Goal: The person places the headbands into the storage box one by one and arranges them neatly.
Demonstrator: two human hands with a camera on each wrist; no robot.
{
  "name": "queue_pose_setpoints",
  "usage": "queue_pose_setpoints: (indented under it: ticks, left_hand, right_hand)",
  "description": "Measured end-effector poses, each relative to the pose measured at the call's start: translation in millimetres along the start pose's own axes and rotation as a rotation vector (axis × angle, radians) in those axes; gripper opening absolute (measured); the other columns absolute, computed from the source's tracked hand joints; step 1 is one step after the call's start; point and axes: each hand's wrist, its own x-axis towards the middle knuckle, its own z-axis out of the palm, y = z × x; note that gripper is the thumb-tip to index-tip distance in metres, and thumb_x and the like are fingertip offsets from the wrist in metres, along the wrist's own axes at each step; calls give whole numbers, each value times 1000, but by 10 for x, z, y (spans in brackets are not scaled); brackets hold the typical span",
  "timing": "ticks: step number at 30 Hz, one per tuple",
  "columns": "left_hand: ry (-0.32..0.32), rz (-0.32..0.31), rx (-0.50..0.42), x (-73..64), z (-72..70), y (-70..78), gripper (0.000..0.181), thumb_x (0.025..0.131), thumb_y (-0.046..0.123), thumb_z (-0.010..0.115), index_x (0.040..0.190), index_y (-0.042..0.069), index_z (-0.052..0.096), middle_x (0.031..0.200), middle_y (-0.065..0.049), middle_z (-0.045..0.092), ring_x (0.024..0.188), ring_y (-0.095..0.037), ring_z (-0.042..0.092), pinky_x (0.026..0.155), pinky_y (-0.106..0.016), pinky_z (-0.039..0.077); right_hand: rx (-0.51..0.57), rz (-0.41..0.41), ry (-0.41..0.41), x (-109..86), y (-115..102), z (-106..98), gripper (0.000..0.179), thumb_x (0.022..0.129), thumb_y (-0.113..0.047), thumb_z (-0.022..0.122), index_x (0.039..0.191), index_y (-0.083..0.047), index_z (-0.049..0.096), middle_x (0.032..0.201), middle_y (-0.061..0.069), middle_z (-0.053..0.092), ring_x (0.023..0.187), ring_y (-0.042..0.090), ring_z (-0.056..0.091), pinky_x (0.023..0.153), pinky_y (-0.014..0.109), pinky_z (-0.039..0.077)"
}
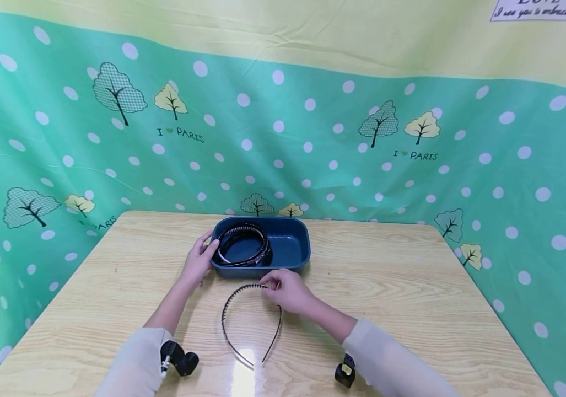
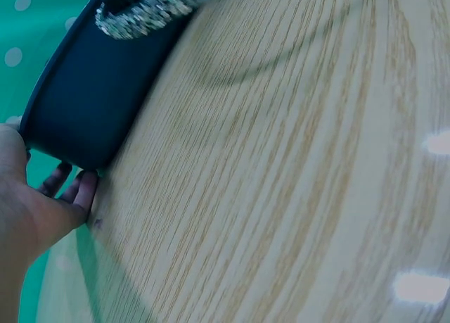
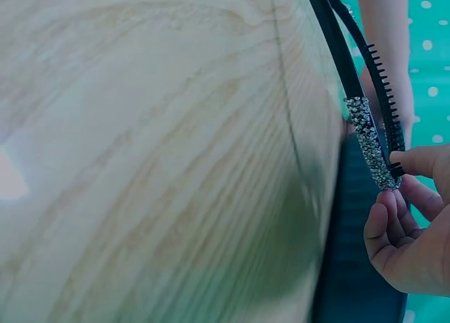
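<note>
A black headband (image 1: 224, 317) with small teeth along its inner side is pinched near its top by my right hand (image 1: 290, 292). Its ends point toward the near edge of the table. Silvery sparkling stones cover part of this headband (image 3: 364, 129), as the right wrist view shows. My left hand (image 1: 200, 258) grips the left end of a dark blue plastic bin (image 1: 233, 272), thumb at the rim and fingers at the outer wall. Inside the bin's left half lie several dark headbands (image 1: 265, 245), nested together; I cannot tell them all apart.
The bin stands near the far side of a wood-grain table (image 1: 387, 275). Behind and around the table hangs a green and yellow cloth (image 1: 312, 127) with dots and trees. Each wrist carries a small black camera (image 1: 344, 374).
</note>
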Motion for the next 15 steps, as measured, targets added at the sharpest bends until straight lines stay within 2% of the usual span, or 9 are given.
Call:
queue_pose_setpoints:
  ticks: [15]
  left_hand:
    - [-10,-5,-3,16,-6,-14,58,97,43,43,149,23,25,139,-24,42,112,-29,53,76,-24,51]
  right_hand:
    - [33,42,39,-12,-81,-201,16,84,-15,68,99,-9,70,77,-1,51,71,12,45,56,18,38]
